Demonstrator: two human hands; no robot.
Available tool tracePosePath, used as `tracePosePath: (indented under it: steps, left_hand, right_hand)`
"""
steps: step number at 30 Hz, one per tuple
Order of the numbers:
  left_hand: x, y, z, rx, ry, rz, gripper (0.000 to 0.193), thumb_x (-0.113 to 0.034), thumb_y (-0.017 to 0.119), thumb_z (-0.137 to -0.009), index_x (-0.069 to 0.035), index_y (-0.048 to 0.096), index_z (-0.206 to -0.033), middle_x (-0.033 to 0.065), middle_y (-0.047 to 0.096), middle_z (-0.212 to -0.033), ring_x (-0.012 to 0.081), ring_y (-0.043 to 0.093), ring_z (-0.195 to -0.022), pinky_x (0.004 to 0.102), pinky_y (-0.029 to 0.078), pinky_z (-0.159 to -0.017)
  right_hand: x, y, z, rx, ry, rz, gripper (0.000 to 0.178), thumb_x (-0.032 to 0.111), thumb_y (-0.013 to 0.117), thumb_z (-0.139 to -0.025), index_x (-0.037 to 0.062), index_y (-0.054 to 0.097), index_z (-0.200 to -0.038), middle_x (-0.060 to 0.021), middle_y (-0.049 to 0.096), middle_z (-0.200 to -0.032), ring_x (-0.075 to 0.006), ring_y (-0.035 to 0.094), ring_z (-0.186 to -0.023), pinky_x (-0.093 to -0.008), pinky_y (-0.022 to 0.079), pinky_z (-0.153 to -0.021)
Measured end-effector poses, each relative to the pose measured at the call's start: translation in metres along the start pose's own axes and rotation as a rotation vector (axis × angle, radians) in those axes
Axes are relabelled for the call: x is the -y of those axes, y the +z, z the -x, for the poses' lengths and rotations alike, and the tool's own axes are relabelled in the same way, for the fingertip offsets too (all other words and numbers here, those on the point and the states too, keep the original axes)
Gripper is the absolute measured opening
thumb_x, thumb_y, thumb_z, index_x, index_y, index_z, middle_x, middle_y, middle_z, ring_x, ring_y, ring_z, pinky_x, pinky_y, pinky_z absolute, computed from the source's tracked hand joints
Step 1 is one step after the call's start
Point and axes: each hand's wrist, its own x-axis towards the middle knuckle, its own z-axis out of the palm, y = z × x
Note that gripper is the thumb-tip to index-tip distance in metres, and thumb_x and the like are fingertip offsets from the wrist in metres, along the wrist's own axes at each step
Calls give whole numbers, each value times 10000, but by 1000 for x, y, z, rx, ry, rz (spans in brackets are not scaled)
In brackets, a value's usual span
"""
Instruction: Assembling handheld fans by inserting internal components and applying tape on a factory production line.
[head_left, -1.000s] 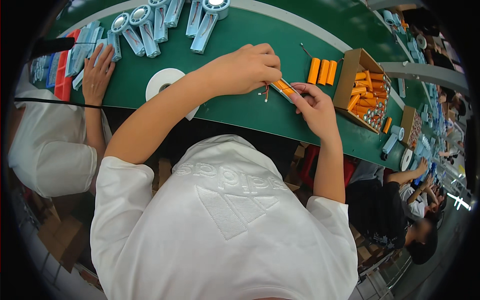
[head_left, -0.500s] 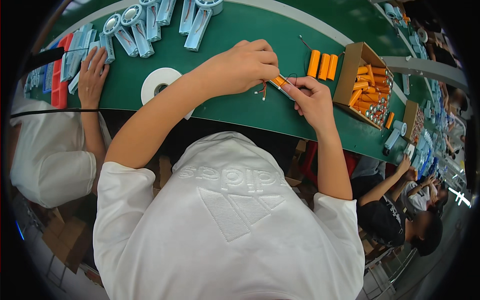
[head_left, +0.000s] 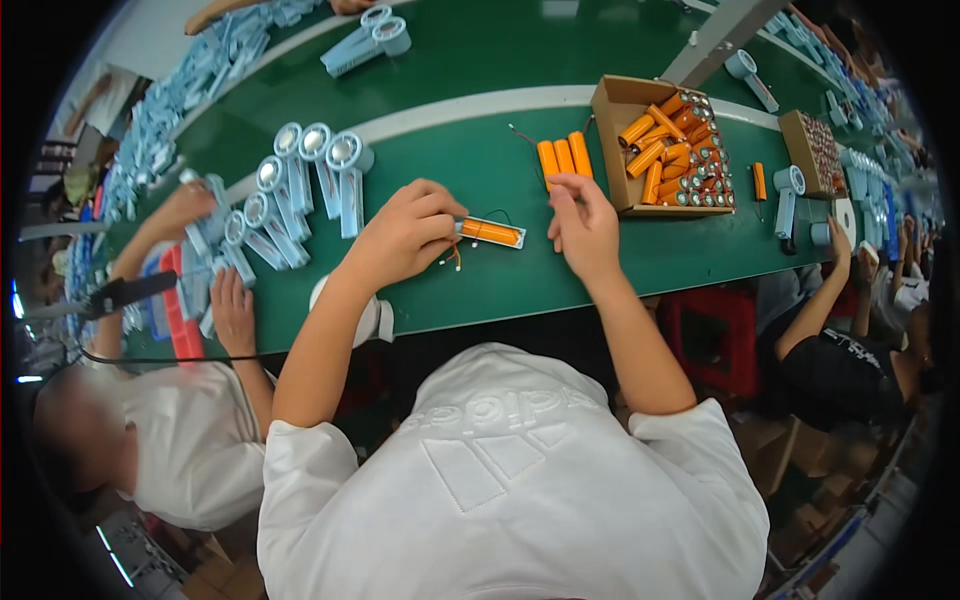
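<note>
A light blue handheld fan's handle [head_left: 521,241] lies lengthwise in front of me, its cavity facing up. Inside it sits an orange cylindrical battery [head_left: 488,232], and thin wires with small white plugs [head_left: 457,264] hang out beside it. My left hand [head_left: 410,228] is closed around the handle's left end and hides whatever is there. Off the right end, my right hand [head_left: 584,225] is held apart from the handle, fingers loosely spread and holding nothing. Just beyond that hand, three orange batteries [head_left: 564,158] stand side by side on the green table.
A cardboard box [head_left: 606,130] full of orange batteries stands at the right. Several light blue fans [head_left: 298,170] lie to the left. My left forearm partly covers a white roll [head_left: 378,322]. A co-worker's hand [head_left: 233,312] rests at the far left, near a red tray [head_left: 180,325].
My right hand has let go of the handle and drawn away to its right. My left hand stays at its left end. The view has shifted, showing more of the far table.
</note>
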Motion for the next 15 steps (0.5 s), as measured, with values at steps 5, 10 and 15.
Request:
tracePosePath:
  steps: [5,10,15]
  left_hand:
    - [40,-32,-35,-33,-47,-98,165,48,789,-798,-72,698,-864,32,747,-1206,279,632,-1108,379,536,-952]
    - [127,-36,-115,-257,-416,-57,126,-47,814,-822,-92,710,-877,53,754,-1164,301,637,-1124,398,530,-972]
    - [187,-31,-139,-322,-408,-307,161,-117,818,-858,-107,725,-988,71,742,-1223,301,642,-1139,410,506,-1004]
  right_hand:
    - [-19,17,1,-342,-297,325,429,113,778,-961,66,661,-1371,-87,620,-1074,-190,644,-726,-336,549,-636]
    - [-25,23,-3,-371,-341,479,508,113,798,-914,115,651,-1400,-93,596,-1199,-317,688,-892,-428,595,-783]
    - [-14,30,-6,-400,-331,563,505,96,799,-896,99,654,-1380,-61,636,-1207,-297,701,-831,-409,603,-765]
